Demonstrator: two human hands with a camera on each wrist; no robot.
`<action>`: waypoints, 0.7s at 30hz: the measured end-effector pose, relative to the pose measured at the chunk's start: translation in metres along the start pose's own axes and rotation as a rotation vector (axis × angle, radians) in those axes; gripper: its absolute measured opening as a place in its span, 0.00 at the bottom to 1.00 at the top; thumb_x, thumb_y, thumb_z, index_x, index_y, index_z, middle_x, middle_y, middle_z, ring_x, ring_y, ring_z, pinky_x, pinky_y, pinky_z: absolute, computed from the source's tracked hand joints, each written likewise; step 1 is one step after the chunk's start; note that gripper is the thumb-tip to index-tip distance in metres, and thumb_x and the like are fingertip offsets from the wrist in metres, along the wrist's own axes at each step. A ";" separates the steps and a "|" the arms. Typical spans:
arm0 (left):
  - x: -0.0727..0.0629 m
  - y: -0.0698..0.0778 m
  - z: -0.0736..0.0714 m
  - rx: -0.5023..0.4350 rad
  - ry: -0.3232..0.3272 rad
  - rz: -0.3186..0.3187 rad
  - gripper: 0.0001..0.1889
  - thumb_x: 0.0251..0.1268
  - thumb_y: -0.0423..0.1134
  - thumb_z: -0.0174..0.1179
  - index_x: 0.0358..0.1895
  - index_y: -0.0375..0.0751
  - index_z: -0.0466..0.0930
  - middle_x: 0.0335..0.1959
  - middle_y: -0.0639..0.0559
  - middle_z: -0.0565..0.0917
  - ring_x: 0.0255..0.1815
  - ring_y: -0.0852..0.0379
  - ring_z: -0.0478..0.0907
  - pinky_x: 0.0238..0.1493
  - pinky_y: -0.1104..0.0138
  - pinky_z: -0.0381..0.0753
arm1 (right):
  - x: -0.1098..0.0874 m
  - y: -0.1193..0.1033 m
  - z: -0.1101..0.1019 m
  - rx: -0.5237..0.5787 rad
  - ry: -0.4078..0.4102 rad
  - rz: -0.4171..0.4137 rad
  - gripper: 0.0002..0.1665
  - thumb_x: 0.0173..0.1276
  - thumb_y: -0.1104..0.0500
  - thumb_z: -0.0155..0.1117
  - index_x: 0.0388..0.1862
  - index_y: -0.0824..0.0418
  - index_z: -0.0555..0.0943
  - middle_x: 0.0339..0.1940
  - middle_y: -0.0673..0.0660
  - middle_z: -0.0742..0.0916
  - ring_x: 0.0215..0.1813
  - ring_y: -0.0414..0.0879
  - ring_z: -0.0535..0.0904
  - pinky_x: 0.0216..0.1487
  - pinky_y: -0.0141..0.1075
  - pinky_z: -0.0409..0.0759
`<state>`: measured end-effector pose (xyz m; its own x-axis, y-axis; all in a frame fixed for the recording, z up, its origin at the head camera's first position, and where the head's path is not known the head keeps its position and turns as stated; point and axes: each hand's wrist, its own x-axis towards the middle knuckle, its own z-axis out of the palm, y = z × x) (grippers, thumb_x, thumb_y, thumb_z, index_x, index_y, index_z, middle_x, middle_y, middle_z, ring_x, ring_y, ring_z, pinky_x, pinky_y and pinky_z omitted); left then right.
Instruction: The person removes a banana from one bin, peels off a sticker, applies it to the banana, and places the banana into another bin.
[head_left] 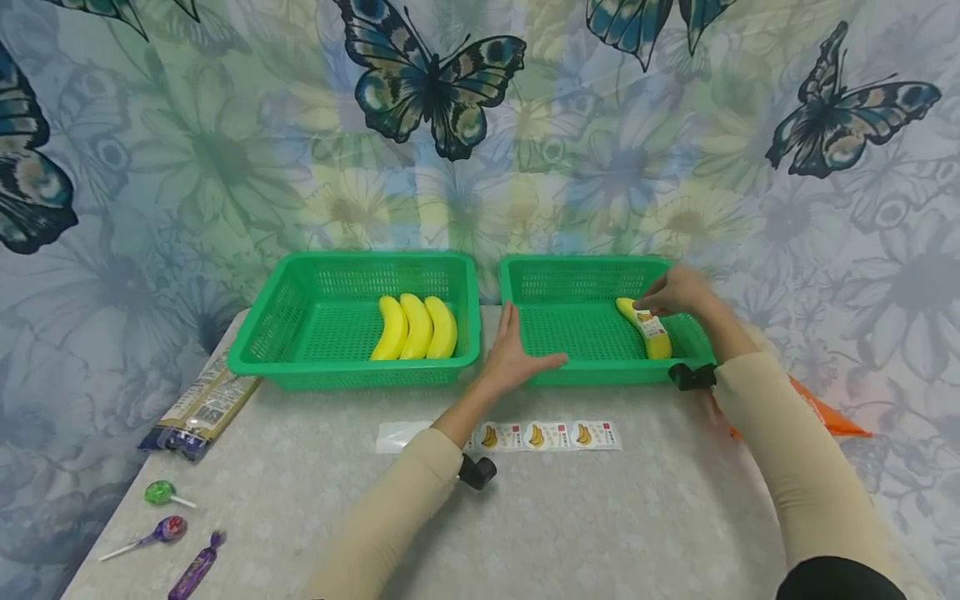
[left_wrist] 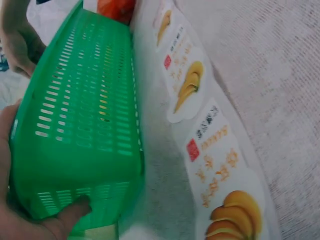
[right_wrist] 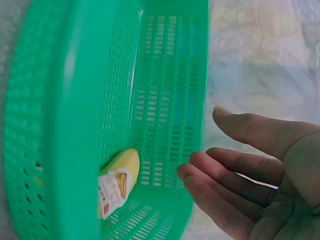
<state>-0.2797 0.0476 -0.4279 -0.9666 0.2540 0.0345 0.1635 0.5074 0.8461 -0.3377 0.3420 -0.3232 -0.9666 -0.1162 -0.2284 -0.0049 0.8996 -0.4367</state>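
Observation:
A yellow banana with a white label on it lies at the right end of the right green basket. Just over that banana is my right hand; in the right wrist view its fingers are loosely bent with nothing between them. My left hand is at the basket's left front corner, fingers straight and thumb spread; whether it touches the rim I cannot tell. Three more bananas lie side by side in the left green basket. A strip of banana stickers lies on the table in front.
A dark blue and beige package lies at the left beside the basket. Nearer are a green lollipop, a purple lollipop and a purple-wrapped candy. An orange packet is partly behind my right forearm. A butterfly-patterned cloth hangs behind.

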 end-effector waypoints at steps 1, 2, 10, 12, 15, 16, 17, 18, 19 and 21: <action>0.000 0.002 -0.001 0.012 0.003 -0.002 0.65 0.51 0.63 0.69 0.79 0.43 0.29 0.81 0.54 0.29 0.80 0.40 0.47 0.74 0.47 0.61 | -0.002 -0.002 0.002 -0.003 0.004 -0.004 0.27 0.66 0.50 0.67 0.52 0.72 0.82 0.26 0.55 0.90 0.27 0.38 0.84 0.38 0.40 0.86; -0.001 0.004 -0.002 0.024 0.009 -0.005 0.65 0.52 0.62 0.69 0.79 0.42 0.30 0.81 0.51 0.31 0.79 0.40 0.48 0.74 0.47 0.60 | -0.005 -0.004 0.004 -0.005 0.012 -0.014 0.27 0.66 0.50 0.67 0.52 0.72 0.82 0.28 0.56 0.90 0.28 0.39 0.84 0.38 0.40 0.86; -0.046 0.034 -0.041 0.133 0.028 0.031 0.56 0.58 0.54 0.67 0.79 0.36 0.39 0.80 0.39 0.48 0.80 0.42 0.49 0.77 0.46 0.55 | -0.027 -0.032 0.022 0.010 0.049 -0.089 0.28 0.67 0.50 0.66 0.55 0.73 0.81 0.49 0.71 0.86 0.39 0.55 0.87 0.37 0.41 0.85; -0.062 0.039 -0.058 0.167 0.017 0.061 0.54 0.59 0.56 0.66 0.79 0.38 0.41 0.80 0.41 0.51 0.80 0.43 0.49 0.77 0.47 0.55 | -0.031 -0.037 0.026 -0.008 0.062 -0.108 0.28 0.66 0.50 0.66 0.55 0.71 0.81 0.51 0.71 0.86 0.38 0.54 0.86 0.34 0.41 0.84; -0.081 0.042 -0.084 0.225 0.014 0.102 0.52 0.58 0.58 0.65 0.79 0.43 0.45 0.79 0.44 0.53 0.79 0.42 0.51 0.77 0.46 0.56 | -0.038 -0.044 0.030 -0.021 0.072 -0.136 0.28 0.66 0.50 0.66 0.55 0.71 0.81 0.54 0.72 0.84 0.43 0.59 0.84 0.37 0.43 0.83; -0.087 0.041 -0.092 0.240 0.017 0.118 0.52 0.58 0.59 0.65 0.79 0.45 0.45 0.79 0.44 0.53 0.79 0.41 0.51 0.76 0.45 0.56 | -0.040 -0.045 0.032 -0.020 0.074 -0.139 0.28 0.66 0.50 0.66 0.56 0.70 0.81 0.55 0.71 0.84 0.47 0.61 0.84 0.40 0.45 0.84; -0.092 0.040 -0.101 0.251 0.022 0.135 0.51 0.59 0.59 0.65 0.79 0.47 0.45 0.80 0.46 0.53 0.79 0.41 0.51 0.76 0.44 0.57 | -0.042 -0.048 0.033 -0.023 0.075 -0.142 0.28 0.66 0.49 0.66 0.56 0.70 0.81 0.55 0.71 0.84 0.49 0.61 0.83 0.42 0.46 0.84; -0.096 0.037 -0.110 0.260 0.028 0.150 0.51 0.59 0.59 0.65 0.79 0.49 0.45 0.80 0.47 0.53 0.79 0.41 0.50 0.75 0.43 0.57 | -0.044 -0.050 0.034 -0.023 0.075 -0.141 0.28 0.66 0.49 0.66 0.56 0.69 0.81 0.55 0.70 0.84 0.51 0.62 0.83 0.45 0.48 0.84; -0.101 0.034 -0.119 0.266 0.031 0.165 0.50 0.59 0.59 0.64 0.79 0.50 0.45 0.80 0.48 0.52 0.79 0.41 0.50 0.75 0.42 0.57 | -0.046 -0.052 0.035 -0.023 0.077 -0.141 0.29 0.66 0.48 0.66 0.56 0.69 0.81 0.55 0.70 0.84 0.52 0.62 0.82 0.47 0.50 0.83; -0.108 0.024 -0.137 0.275 0.036 0.194 0.50 0.60 0.59 0.64 0.80 0.53 0.43 0.80 0.50 0.50 0.80 0.42 0.47 0.75 0.40 0.55 | -0.049 -0.057 0.037 -0.019 0.076 -0.136 0.29 0.66 0.48 0.66 0.57 0.68 0.81 0.56 0.69 0.84 0.53 0.62 0.82 0.49 0.51 0.83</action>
<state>-0.1983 -0.0805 -0.3382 -0.9178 0.3408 0.2036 0.3874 0.6568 0.6470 -0.2803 0.2808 -0.3192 -0.9734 -0.2056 -0.1015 -0.1409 0.8855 -0.4427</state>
